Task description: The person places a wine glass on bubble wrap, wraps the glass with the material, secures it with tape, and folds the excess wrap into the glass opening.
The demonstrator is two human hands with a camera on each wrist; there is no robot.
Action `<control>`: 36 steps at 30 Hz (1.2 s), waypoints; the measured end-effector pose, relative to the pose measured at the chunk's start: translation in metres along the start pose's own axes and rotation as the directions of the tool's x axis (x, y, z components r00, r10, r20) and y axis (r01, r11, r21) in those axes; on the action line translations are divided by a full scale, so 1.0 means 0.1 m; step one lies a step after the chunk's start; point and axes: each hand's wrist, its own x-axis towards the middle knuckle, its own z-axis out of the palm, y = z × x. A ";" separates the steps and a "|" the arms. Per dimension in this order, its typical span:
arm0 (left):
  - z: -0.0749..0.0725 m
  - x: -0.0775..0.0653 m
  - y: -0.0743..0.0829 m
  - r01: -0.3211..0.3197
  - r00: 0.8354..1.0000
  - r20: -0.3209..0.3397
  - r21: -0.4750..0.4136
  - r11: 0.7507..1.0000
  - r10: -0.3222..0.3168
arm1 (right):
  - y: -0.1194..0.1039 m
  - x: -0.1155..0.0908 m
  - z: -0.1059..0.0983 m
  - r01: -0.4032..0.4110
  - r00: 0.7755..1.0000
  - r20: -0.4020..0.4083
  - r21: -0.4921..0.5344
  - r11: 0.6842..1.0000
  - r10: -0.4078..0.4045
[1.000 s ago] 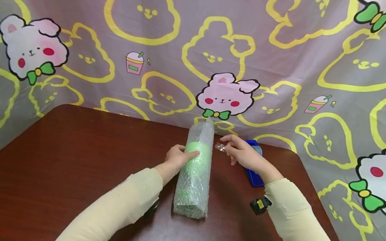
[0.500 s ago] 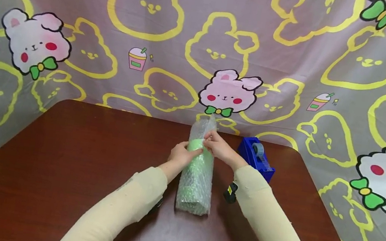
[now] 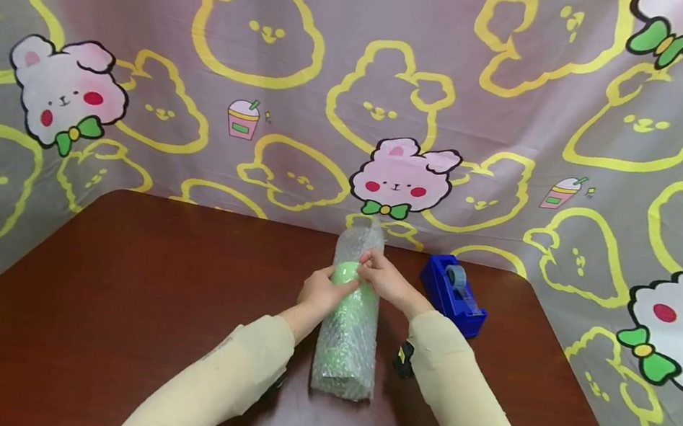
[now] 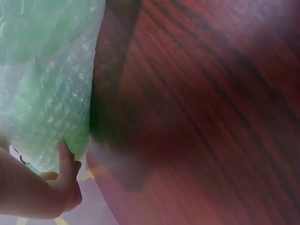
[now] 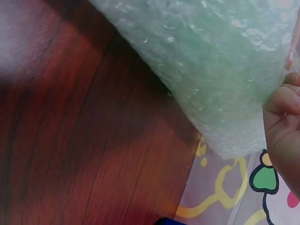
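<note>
A long bundle (image 3: 348, 349), green inside clear bubble wrap, lies on the table pointing away from me. My left hand (image 3: 320, 293) holds its left side near the far part, thumb laid across the top. In the left wrist view that hand's fingers (image 4: 68, 164) lie against the bubble wrap. My right hand (image 3: 389, 280) is at the bundle's upper right side with curled fingers, fingertips on the wrap close to the left thumb. A small piece of clear tape is pinched there, mostly hidden by the fingers. The right wrist view shows the curled right hand (image 5: 283, 115) at the wrap's edge.
A blue tape dispenser (image 3: 453, 294) with a roll of tape (image 3: 455, 278) stands to the right of the bundle. The dark reddish-brown table (image 3: 126, 299) ends at a patterned cloth (image 3: 306, 91) behind and at the sides.
My right hand has moved left from beside the dispenser onto the bundle, bringing the piece of clear tape. The dispenser has come into fuller view. My left hand keeps its hold.
</note>
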 end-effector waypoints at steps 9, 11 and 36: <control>-0.05 0.03 -0.03 -0.030 0.997 0.075 -0.024 0.999 0.032 | 0.00 0.00 0.02 0.039 0.999 0.016 -0.052 0.998 -0.038; -0.07 0.03 -0.03 -0.037 0.995 0.095 -0.051 0.998 0.041 | 0.00 0.01 0.02 0.049 0.999 0.009 -0.103 0.993 -0.048; -0.16 0.07 -0.01 0.105 0.971 0.234 -0.286 0.952 -0.036 | -0.08 0.02 0.10 0.052 0.996 -0.039 -0.409 0.911 -0.075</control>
